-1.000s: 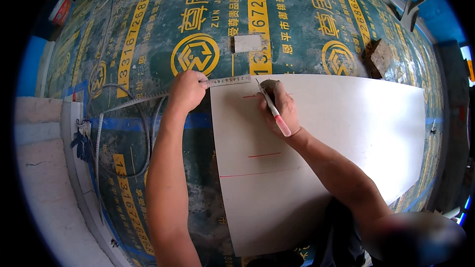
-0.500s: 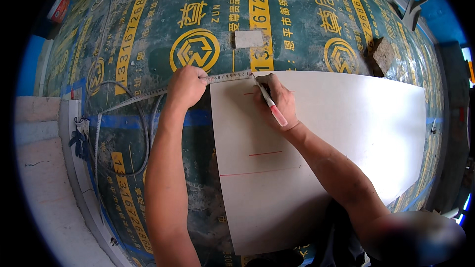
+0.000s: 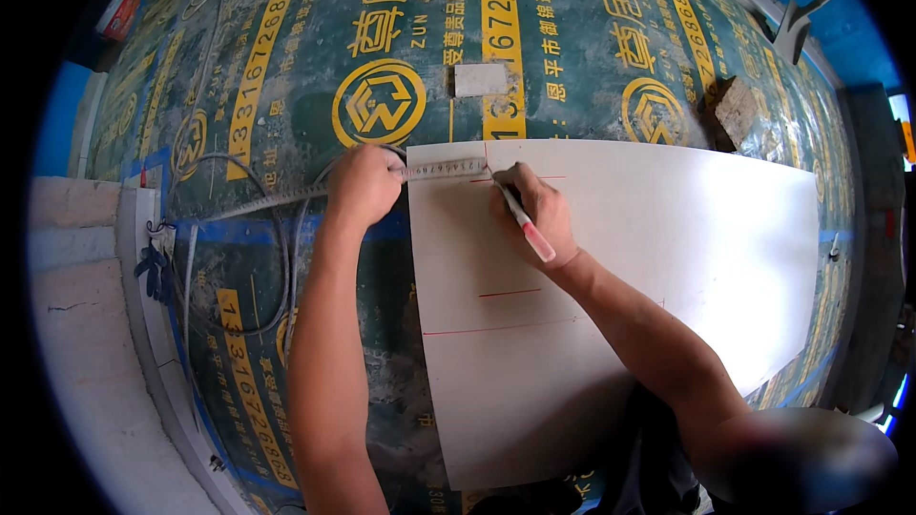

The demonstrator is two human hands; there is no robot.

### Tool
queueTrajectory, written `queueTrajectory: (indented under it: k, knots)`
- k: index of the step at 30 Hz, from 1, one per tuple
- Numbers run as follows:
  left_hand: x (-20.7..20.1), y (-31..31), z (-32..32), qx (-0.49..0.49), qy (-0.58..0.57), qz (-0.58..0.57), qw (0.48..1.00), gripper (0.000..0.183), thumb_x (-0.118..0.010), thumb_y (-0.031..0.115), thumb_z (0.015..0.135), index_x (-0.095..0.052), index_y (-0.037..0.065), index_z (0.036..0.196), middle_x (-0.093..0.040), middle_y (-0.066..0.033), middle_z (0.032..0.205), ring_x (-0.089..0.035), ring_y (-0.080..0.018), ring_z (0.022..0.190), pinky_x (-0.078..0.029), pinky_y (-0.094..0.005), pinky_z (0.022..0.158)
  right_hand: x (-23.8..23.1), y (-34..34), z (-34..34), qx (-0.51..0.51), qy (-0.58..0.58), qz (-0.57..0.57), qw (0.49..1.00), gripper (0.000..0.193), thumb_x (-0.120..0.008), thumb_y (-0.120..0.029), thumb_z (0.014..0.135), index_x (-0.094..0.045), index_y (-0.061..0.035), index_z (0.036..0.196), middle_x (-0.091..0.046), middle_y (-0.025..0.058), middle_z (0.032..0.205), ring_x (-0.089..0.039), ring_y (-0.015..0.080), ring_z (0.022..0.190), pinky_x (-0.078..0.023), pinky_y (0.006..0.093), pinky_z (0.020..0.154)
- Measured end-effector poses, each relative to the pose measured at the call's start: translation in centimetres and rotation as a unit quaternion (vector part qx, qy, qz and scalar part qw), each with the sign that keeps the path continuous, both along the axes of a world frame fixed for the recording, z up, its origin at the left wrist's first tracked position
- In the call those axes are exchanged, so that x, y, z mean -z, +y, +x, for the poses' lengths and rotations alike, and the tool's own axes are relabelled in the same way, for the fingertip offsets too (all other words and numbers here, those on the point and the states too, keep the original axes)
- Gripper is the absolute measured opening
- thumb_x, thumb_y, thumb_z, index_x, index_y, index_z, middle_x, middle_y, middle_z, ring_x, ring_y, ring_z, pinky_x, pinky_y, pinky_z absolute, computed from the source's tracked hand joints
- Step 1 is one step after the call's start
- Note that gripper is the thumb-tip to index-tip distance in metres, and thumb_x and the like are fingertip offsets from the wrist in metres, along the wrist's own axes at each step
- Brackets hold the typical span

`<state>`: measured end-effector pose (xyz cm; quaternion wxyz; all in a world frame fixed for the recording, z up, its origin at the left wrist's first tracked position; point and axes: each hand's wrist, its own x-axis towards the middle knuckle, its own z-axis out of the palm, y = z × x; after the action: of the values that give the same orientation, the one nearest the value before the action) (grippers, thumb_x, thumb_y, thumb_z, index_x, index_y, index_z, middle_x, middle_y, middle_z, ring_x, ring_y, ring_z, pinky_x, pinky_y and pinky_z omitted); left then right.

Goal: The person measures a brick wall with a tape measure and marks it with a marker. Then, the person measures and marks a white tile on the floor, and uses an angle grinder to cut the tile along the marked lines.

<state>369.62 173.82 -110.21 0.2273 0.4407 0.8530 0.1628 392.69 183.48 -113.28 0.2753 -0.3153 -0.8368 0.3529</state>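
Near the far left corner of the white board (image 3: 611, 267), the right hand (image 3: 534, 215) is closing its fingers around a red-and-white marker pen (image 3: 523, 219), the tip touching the board just below a metal ruler (image 3: 441, 172). The left hand (image 3: 363, 186) is pressing down on that ruler right at the board's left edge, fingers curled over it and pinning it flat; the ruler's tail is running off the board to the left across the printed green floor covering (image 3: 286, 67).

Judging from the marks, the layout work is partly done: a short red stroke (image 3: 520, 177) is sitting beside the pen tip near the board's far edge, a second short red line (image 3: 510, 293) is lying nearer the person, and a longer red line (image 3: 501, 326) is running below it from the left edge. Most of the board to the right is carrying almost no marks. Beyond the board's far edge a small pale block (image 3: 480, 79) is lying on the covering, and a brown wooden offcut (image 3: 737, 110) is resting off the far right corner.
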Motion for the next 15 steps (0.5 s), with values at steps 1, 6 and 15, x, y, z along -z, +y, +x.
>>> queueTrajectory:
  k: [1, 6, 15]
  knots:
    - [0.0, -0.4, 0.4, 0.009, -0.007, -0.005, 1.0, 0.012, -0.072, 0.013, 0.084, -0.076, 0.002, 0.089, -0.069, -0.021, 0.08, -0.067, -0.0367, 0.075, -0.05, -0.0427, 0.071, -0.2, -0.3, 0.5, -0.007, 0.001, -0.002, 1.0, 0.013, -0.067, -0.01, 0.086, -0.056, -0.0053, 0.092, -0.065, 0.0168, 0.078, -0.066, 0.0377, 0.066, -0.052, 0.0427, 0.059]
    - [-0.3, -2.3, 1.8, -0.019, -0.023, 0.013, 0.999, 0.012, -0.071, 0.013, 0.085, -0.075, 0.001, 0.088, -0.066, -0.0219, 0.076, -0.066, -0.0369, 0.072, -0.049, -0.0429, 0.068, -0.5, -1.2, 1.6, -0.033, 0.012, -0.017, 0.999, 0.013, -0.066, -0.01, 0.088, -0.057, -0.0032, 0.095, -0.066, 0.0168, 0.079, -0.067, 0.0346, 0.068, -0.054, 0.0395, 0.063]
    - [-0.7, -5.5, 3.8, -0.03, -0.104, -0.004, 0.994, 0.007, -0.069, 0.006, 0.085, -0.072, -0.001, 0.086, -0.063, -0.0193, 0.071, -0.06, -0.0344, 0.065, -0.047, -0.041, 0.065, -0.7, 1.5, 1.9, -0.031, 0.072, -0.185, 0.98, 0.017, -0.068, -0.017, 0.095, -0.066, -0.0019, 0.102, -0.068, 0.0093, 0.081, -0.063, 0.0156, 0.07, -0.052, 0.0311, 0.068]
